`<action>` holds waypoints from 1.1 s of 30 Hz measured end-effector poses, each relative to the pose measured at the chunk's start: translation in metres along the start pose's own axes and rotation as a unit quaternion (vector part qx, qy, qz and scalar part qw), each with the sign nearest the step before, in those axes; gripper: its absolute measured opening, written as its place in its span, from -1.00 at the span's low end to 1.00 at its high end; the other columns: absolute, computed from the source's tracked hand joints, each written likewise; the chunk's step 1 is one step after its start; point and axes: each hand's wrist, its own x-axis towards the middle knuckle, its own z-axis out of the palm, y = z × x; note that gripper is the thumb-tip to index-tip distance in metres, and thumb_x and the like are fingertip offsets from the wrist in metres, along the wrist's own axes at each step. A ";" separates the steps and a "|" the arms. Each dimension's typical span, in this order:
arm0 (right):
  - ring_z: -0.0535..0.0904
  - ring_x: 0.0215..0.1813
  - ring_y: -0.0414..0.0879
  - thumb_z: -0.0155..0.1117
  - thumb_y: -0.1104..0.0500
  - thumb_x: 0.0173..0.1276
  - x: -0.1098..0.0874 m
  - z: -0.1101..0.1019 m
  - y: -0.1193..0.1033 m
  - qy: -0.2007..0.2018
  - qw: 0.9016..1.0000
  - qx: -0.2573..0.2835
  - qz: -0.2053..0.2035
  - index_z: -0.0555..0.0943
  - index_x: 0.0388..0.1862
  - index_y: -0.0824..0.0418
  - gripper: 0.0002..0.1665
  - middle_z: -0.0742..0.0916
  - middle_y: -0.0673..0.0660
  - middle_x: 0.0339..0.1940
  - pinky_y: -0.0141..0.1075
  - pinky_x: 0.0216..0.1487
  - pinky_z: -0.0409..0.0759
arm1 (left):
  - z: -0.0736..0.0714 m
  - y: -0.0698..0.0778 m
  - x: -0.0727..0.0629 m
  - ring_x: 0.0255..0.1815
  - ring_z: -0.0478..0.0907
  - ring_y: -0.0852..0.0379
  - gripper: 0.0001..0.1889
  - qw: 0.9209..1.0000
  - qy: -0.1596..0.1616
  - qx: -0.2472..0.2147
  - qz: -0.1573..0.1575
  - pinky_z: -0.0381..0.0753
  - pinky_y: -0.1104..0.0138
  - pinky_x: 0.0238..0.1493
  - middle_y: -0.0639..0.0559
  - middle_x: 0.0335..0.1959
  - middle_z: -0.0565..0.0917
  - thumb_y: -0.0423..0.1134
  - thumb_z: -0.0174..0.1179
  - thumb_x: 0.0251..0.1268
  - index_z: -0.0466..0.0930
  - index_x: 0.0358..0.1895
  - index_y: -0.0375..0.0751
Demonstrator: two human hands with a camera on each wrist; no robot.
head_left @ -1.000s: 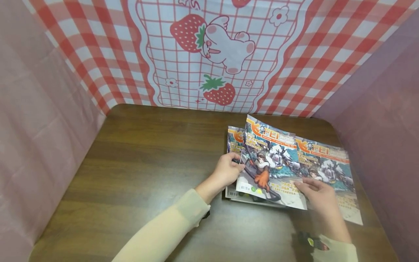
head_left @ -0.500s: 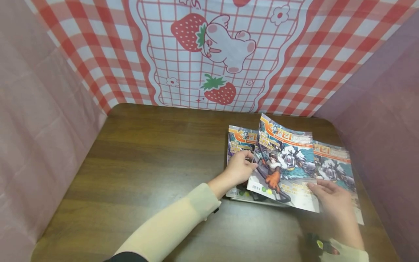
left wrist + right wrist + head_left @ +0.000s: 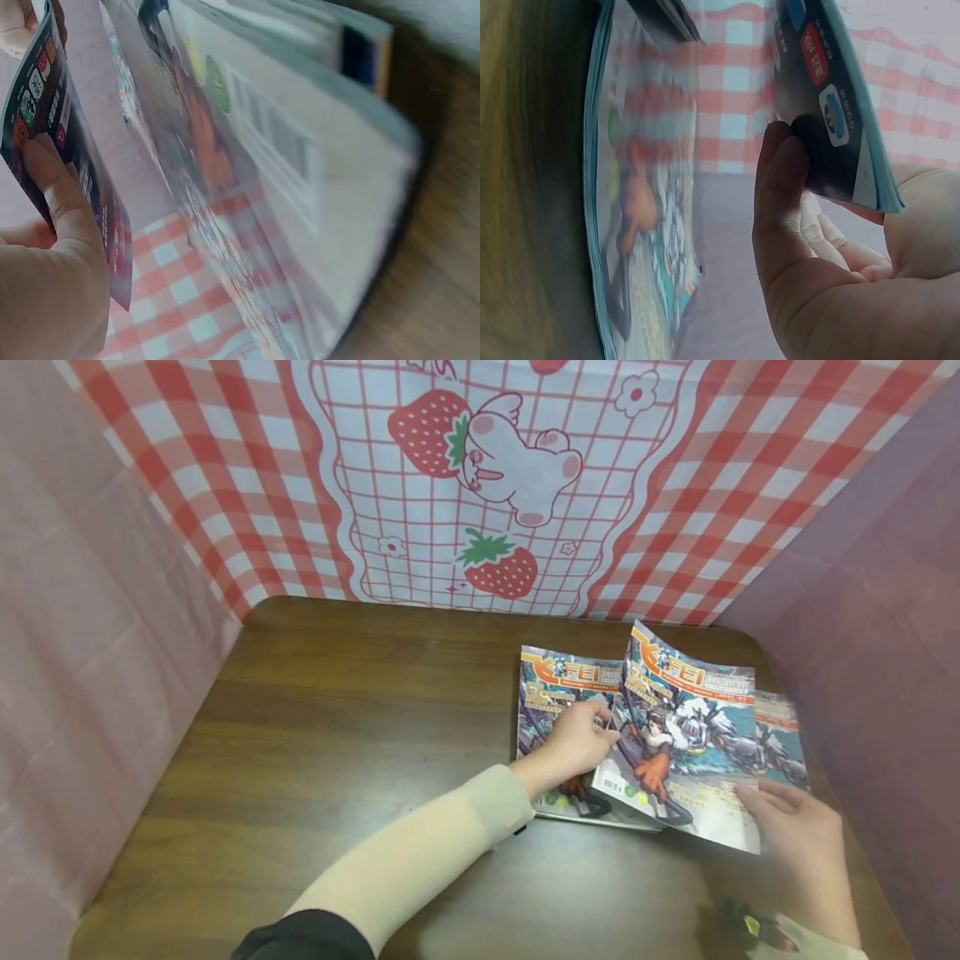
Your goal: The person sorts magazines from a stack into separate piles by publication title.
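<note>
Both hands hold one magazine (image 3: 693, 727) with an orange title and an illustrated cover of a figure in an orange glove. My left hand (image 3: 573, 743) pinches its left edge, and my right hand (image 3: 802, 827) grips it near the lower right corner. It is raised and slightly bowed; its dark back cover (image 3: 821, 112) shows in the right wrist view. Beneath and to the left lies a stack of magazines (image 3: 551, 681) with the same cover, their page edges seen in the left wrist view. Another matching magazine (image 3: 782, 743) lies at the right, mostly covered by the held one.
The brown wooden table (image 3: 337, 727) has rounded back corners. Behind it hangs a red-and-white checked cloth (image 3: 292, 510) with strawberries. Pink cloth (image 3: 112, 635) hangs at the left side and a mauve one (image 3: 877, 635) at the right.
Both hands have moved to the right with the held magazine. More of the left stack now shows, and the right magazine is more covered.
</note>
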 end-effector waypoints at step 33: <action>0.61 -0.45 -0.39 0.42 -0.15 0.36 0.003 -0.035 0.026 0.123 0.987 0.090 0.058 0.57 0.28 0.18 -0.35 0.76 -0.23 -0.33 -0.44 -0.47 0.58 | 0.076 0.033 0.024 -0.54 0.48 0.23 -0.82 0.976 -0.007 0.212 0.055 0.48 0.44 -0.49 0.15 -0.61 0.52 -0.22 0.39 0.27 0.58 -0.42 -0.11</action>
